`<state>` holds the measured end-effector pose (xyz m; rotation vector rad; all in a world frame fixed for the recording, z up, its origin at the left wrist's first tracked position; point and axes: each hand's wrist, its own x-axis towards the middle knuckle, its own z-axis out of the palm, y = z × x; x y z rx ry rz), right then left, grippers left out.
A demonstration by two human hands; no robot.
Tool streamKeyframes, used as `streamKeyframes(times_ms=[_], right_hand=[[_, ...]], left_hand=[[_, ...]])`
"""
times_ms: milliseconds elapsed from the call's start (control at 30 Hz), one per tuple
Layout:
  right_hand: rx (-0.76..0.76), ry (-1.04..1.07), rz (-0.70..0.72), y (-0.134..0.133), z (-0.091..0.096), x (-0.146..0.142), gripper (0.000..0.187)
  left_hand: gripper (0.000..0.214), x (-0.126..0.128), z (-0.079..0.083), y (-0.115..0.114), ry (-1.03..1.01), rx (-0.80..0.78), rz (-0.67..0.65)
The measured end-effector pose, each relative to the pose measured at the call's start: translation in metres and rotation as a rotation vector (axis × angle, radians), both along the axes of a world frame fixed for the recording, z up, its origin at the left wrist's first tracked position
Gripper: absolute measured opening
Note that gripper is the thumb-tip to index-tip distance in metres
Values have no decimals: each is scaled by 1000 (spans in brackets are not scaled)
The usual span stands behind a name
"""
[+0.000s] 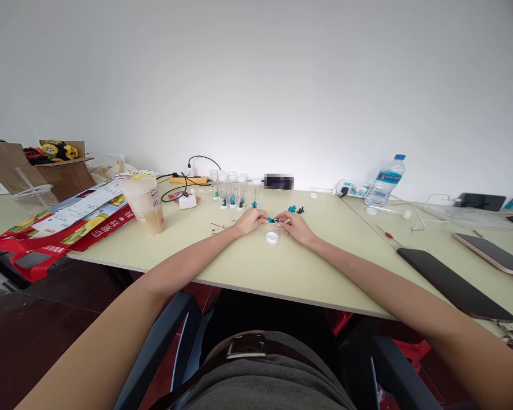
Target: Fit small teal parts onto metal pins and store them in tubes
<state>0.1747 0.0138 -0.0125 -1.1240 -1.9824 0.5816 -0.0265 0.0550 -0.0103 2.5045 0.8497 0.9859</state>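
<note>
My left hand (251, 220) and my right hand (294, 226) meet over the pale table (248, 265), fingers pinched together on a small blue part (272, 220) held between them. A white round cap (272, 237) lies just below the hands. More small blue and black parts (294, 209) sit a little behind my right hand. A row of clear tubes with white caps (229, 189) stands behind my left hand. One blue pin (254, 203) stands upright close to the tubes.
A drink cup (145, 202) and a red printed bag (64, 225) lie at the left, a cardboard box with toys (47, 162) behind them. A water bottle (385, 181), power strips, and dark phones (455, 285) occupy the right side.
</note>
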Motion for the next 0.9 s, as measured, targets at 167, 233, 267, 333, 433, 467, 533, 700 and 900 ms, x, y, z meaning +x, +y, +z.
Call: streamKeyframes(times_ms=[167,233,267,333,433,467,533,700,900], right_hand=[[-3,4,14,-1,0,0,18],[-7,-4,1,0,-1,0,18],[-5,-3,-5,0,-1,0,19],[0,5,-10,0,-1,0,21],[-2,-1,-7,0,-1,0,19],[-6,-7,-6,-1,-1,-1,18],[-16,-11,-10,-1,0,-1,19],[-22,16,5,-1,0,-1,22],[-17,14,-7,0,-1,0,22]], left_hand=[[15,0,-1,1,-1,-12,-9],[15,0,-2,2,-3,-16,-8],[15,0,-2,3,-4,-18,-7],[15,0,-3,4,-9,-24,-6],[16,0,-4,4,-16,-28,-10],[16,0,-4,4,-16,-24,-10],[15,0,-3,4,-13,-15,-7],[15,0,-3,3,-4,0,-6],[16,0,-2,3,-18,-5,-19]])
